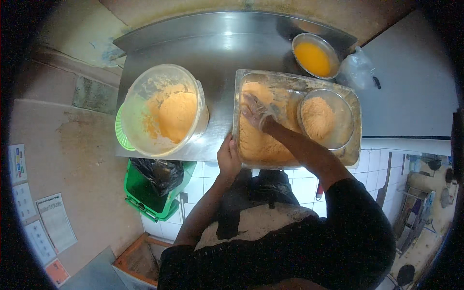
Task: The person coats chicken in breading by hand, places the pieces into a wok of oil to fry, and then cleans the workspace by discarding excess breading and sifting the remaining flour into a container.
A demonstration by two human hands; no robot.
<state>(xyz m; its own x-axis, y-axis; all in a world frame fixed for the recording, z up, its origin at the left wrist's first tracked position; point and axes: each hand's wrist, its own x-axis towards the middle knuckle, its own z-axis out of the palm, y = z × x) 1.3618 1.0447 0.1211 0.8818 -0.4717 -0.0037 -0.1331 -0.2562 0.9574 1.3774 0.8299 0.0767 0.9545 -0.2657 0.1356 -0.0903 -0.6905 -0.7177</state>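
A rectangular tray [238, 96] of fine orange powder [263, 147] stands at the counter's front edge. My left hand [229, 157] grips its left side near the front corner. My right hand [257, 114], in a clear plastic glove, reaches into the tray with fingers stretched over the powder; its fingertips are partly coated and blurred. In the tray's right half sits a round, thin-rimmed vessel [349, 118] with coarser orange crumbs [317, 117]; whether it is a bowl or a sieve I cannot tell. Left of the tray, a large translucent tub [135, 104] holds more orange powder.
A metal bowl of orange-yellow liquid [313, 58] stands behind the tray, beside a clear plastic bag [356, 70]. Under the tub shows a light green basket [123, 129]. Below the steel counter [227, 48] at left is a green bin [145, 193] with a black bag [162, 176].
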